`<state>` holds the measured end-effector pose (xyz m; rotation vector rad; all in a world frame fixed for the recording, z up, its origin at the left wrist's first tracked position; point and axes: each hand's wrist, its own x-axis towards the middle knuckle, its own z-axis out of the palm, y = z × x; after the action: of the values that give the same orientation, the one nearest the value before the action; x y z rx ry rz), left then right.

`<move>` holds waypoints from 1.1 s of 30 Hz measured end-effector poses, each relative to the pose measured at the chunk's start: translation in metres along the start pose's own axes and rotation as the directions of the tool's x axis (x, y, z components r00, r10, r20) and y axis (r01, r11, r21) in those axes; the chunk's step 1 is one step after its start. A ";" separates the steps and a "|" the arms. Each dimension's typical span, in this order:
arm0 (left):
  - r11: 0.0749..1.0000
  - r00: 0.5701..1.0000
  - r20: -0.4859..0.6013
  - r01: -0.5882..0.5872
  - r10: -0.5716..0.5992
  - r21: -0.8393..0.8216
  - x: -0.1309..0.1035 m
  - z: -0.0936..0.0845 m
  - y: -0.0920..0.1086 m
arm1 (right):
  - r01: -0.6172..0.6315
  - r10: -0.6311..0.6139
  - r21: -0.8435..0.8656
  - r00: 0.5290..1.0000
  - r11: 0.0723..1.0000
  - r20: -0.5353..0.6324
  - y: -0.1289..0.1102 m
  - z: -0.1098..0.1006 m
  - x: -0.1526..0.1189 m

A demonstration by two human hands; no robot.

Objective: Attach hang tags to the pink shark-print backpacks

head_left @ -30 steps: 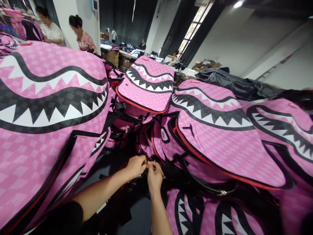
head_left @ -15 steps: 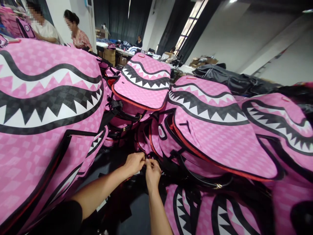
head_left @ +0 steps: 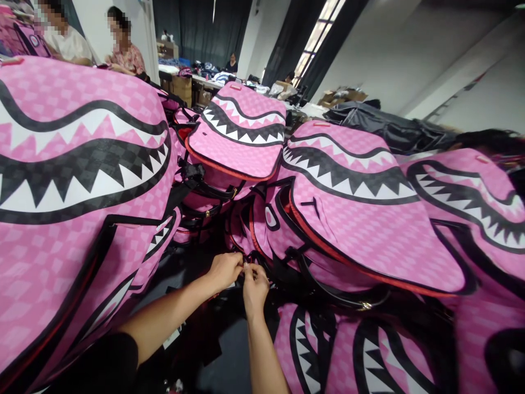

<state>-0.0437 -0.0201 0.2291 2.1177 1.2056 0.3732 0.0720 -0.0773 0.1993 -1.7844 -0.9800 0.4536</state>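
Observation:
My left hand (head_left: 226, 270) and my right hand (head_left: 256, 280) meet in front of the stacked bags, fingertips pinched close together. Both are closed on something too small and dark to make out. Just beyond them lies a pink checkered bag (head_left: 348, 219) with a black-and-white shark mouth print, red-lined edge and black handle. To the left of my forearm stands a large bag (head_left: 135, 197) of the same print, close to the camera. Under my hands the dark surface (head_left: 229, 339) holds white tags and small dark pieces.
Behind my hands another pink bag (head_left: 241, 156) tops a stack. More bags stand at right (head_left: 467, 186), and pink printed pieces (head_left: 311, 350) lie at lower right. Two people sit at far left; a worktable (head_left: 205, 82) with piled goods runs along the back.
My hands keep nearly the same pinched pose. The view has shifted slightly, and the person in the patterned top at the back has turned.

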 end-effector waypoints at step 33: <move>0.995 0.993 0.069 -0.092 0.095 -0.042 0.001 -0.014 0.000 | -0.037 0.042 0.053 0.994 0.998 -0.096 -0.013 0.004 -0.012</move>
<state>-0.0504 -0.0133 0.2394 2.1403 1.0532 0.3566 0.0566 -0.0824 0.2081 -1.7658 -0.8598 0.4089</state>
